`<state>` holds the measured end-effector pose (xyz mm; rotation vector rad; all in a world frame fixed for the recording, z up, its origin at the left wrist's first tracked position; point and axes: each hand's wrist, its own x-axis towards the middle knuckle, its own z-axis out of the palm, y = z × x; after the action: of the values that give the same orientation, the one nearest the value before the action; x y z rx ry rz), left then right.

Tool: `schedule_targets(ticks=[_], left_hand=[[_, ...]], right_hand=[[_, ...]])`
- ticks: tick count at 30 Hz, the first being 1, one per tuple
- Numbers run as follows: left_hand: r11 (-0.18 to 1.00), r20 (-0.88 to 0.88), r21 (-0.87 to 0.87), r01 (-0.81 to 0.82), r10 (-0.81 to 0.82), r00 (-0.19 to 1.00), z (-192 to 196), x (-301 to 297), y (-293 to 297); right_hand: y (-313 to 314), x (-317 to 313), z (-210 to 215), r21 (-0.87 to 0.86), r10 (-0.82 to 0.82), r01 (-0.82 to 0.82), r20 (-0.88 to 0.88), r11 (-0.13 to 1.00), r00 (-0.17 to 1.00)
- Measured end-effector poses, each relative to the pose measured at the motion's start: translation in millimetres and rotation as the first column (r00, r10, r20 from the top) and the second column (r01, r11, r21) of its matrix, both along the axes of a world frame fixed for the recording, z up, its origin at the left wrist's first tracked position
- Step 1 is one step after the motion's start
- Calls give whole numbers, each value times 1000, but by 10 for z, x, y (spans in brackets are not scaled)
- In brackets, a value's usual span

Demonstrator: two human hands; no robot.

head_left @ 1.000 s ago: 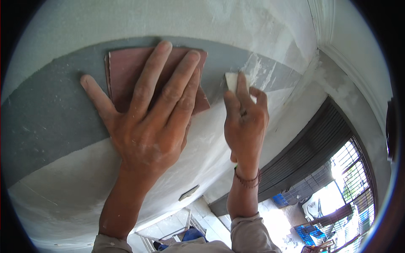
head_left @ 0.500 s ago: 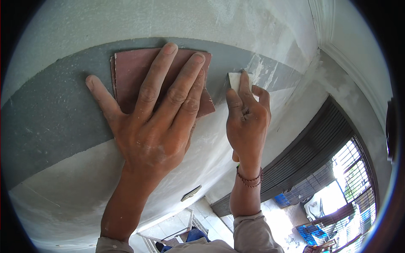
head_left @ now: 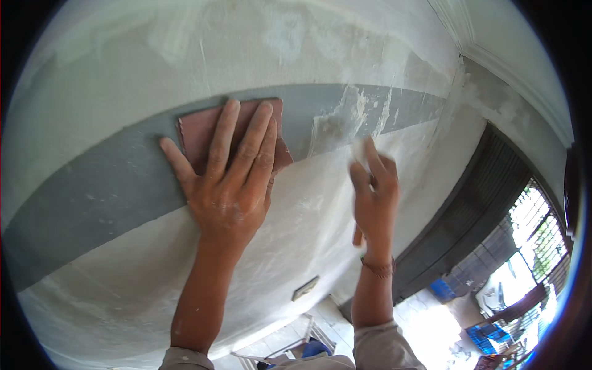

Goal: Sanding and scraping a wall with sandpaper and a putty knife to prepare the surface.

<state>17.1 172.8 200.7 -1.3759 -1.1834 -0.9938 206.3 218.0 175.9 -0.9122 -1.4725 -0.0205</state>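
Note:
My left hand (head_left: 229,188), its fingers stretched out and spread, holds a folded sheet of reddish-brown sandpaper (head_left: 200,132) flat against the wall. The sheet lies over a dark grey painted band (head_left: 98,197); the little finger rests beyond its left edge, and the thumb is mostly hidden. To the right, my right hand (head_left: 376,194) is closed around a putty knife. Its brown handle end (head_left: 357,236) pokes out below the palm, while the pale blade is smeared by motion. The index finger stretches up along the blade, just below the band. Whitish scraped patches (head_left: 333,126) mark the band above this hand.
A wall corner and ceiling moulding (head_left: 493,58) run along the right. Below them are a dark roller shutter (head_left: 456,209) and a barred opening with bright daylight. A small wall plate (head_left: 305,288) sits low on the wall. A metal frame (head_left: 290,348) stands below me.
My right hand has drawn the putty knife down off the grey band, uncovering the scraped patch. My left hand still presses the sandpaper to the wall. The whole view has shifted.

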Motion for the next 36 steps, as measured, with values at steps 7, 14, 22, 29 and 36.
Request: schedule_targets(ticks=[7, 14, 22, 29, 36], left_hand=[[978, -229, -203, 57, -104, 968, 20, 538, 201], [998, -351, 4, -58, 56, 935, 959, 383, 200], [954, -455, -248, -170, 40, 890, 430, 298, 142], [922, -469, -384, -51, -147, 871, -120, 451, 309], [945, -483, -307, -116, -49, 874, -67, 714, 514]], right_hand=[[-524, 750, -2333, -660, 8, -505, -603, 556, 798], [-760, 362, -2778, -499, 31, -849, -859, 175, 511], [-530, 560, -2907, -485, -33, -843, -870, 232, 491], [-564, 595, -3133, -464, -94, -868, -886, 179, 454], [-553, 585, -3236, -487, -25, -849, -870, 203, 493]])
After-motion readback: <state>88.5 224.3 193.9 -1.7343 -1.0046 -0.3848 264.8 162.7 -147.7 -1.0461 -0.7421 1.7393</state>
